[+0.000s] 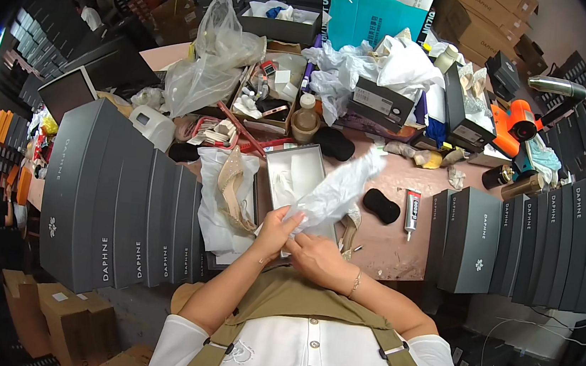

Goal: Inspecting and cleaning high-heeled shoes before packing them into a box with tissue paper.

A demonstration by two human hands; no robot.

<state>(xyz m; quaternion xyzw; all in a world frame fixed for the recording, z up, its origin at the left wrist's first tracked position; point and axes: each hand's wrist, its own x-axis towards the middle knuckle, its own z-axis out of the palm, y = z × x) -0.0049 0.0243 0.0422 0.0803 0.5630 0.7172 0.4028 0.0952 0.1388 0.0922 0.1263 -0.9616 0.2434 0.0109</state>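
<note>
My left hand (278,231) pinches the lower end of a crumpled sheet of white tissue paper (341,188), which slants up to the right. Just below, my right hand (318,259) has its fingers closed on the same end. Behind the paper lies a shoe box part with a white inside (293,165), partly covered. On the left, a beige glittery heeled shoe (232,184) rests on spread white tissue (204,195). Right of my hands a second heeled shoe (350,233) shows only in part. Farther right are a black sponge-like pad (381,206) and a glue tube (411,213).
Dark grey shoe boxes stand in rows at the left (125,215) and right (515,242). At the back are a plastic bag (213,60), a brown bottle (305,121), a box of small items (268,95), heaped tissue (398,69) and an orange tool (520,125).
</note>
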